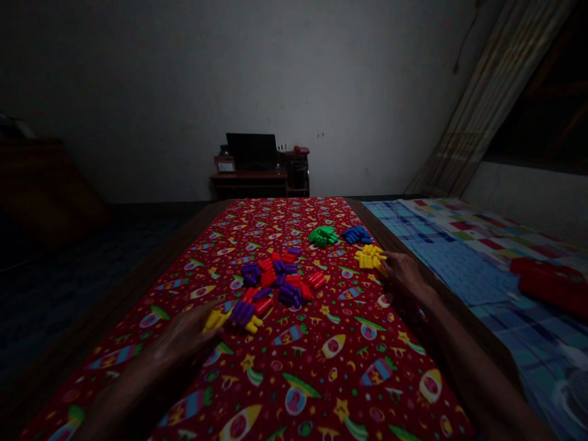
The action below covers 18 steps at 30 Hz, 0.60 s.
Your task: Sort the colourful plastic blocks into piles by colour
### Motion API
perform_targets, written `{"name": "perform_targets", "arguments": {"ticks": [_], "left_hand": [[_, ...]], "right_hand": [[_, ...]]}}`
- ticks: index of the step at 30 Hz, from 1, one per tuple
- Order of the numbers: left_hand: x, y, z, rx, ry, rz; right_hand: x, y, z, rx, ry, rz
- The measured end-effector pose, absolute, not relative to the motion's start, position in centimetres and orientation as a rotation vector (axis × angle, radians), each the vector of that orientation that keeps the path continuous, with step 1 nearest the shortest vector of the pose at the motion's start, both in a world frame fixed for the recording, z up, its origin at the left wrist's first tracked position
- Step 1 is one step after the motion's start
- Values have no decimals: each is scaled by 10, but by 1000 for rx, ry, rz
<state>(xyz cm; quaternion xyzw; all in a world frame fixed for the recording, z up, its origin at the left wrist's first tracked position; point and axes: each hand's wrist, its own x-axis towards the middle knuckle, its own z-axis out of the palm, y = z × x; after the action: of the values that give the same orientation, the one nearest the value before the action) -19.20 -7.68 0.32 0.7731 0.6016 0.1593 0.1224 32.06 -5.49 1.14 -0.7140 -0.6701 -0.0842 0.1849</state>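
My left hand (186, 334) is closed at the near left of the pieces, thumb and fingers around yellow plastic pieces (215, 320). Touching or just beside these lies a cluster of purple pieces (242, 312), with more yellow at its right edge. On the right, my right hand (405, 274) reaches to a pile of yellow plastic pieces (367, 257), its fingers curled on the piece at the near right side. The fingertips are partly hidden and dim. Mixed red pieces (268, 278) and purple ones are spread between my hands. All are short, rounded, tube-like pieces.
A green pile (323, 236) and a blue pile (356, 234) lie beyond the yellow one. The red patterned cloth (316, 380) covers a long table with a dark wooden edge (184, 226). At right is a checked bedspread (441, 245); a desk with a monitor (252, 151) stands behind.
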Motion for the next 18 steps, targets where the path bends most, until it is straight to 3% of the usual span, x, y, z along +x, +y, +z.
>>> {"name": "perform_targets", "arguments": {"ticks": [3,6,10,18], "left_hand": [[-180,-76,25,2125,1774,593],[-144,-79,39,2113,1573,703],[-84,-81,32,2280,1290,716],[-47,-80,3,2295,1129,714]], "right_hand": [[296,-58,18,-1795,-1841,-107],[244,-69,25,-1451,-1928,222],[170,-86,28,-1064,-2037,629],[161,-82,22,-985,-2153,680]]}}
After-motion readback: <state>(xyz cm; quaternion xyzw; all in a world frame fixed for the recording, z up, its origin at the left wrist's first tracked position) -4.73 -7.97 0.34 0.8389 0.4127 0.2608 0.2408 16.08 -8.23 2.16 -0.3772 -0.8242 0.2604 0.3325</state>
